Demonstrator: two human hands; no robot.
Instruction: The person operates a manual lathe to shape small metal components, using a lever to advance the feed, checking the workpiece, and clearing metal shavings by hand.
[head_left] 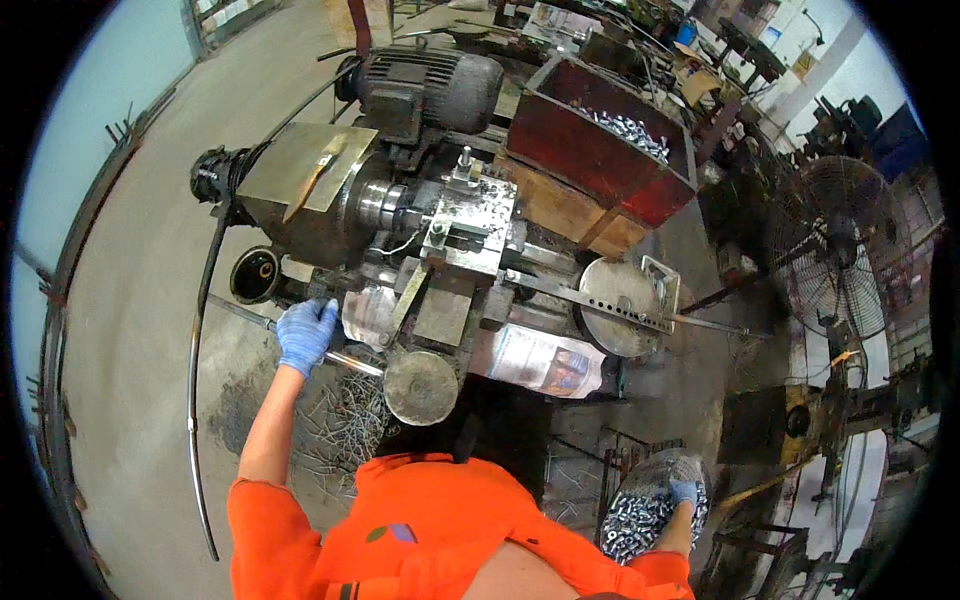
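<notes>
small metal pieces point(632, 525) lie in a round tub point(648, 470), just beside the right hand point(683, 491); whether its fingers grip any, i cannot tell. the left hand point(306, 335) curls closed around a metal rod point(355, 364) near the machine point(470, 225).

Grey floor point(150, 330), carrying the lathe point(477, 222) and, near its front left, a loose tangle of shavings point(350, 415). Atop the headstock point(310, 235), a yellowish sheet point(265, 165) supports a wooden-handled tool point(306, 191). Printed paper point(545, 360) lies along the lathe's front. A wooden box point(562, 205) bears the red bin point(560, 138) of metal pieces point(632, 132); the basin point(645, 470), lower right, holds small metal parts point(633, 522)
</notes>
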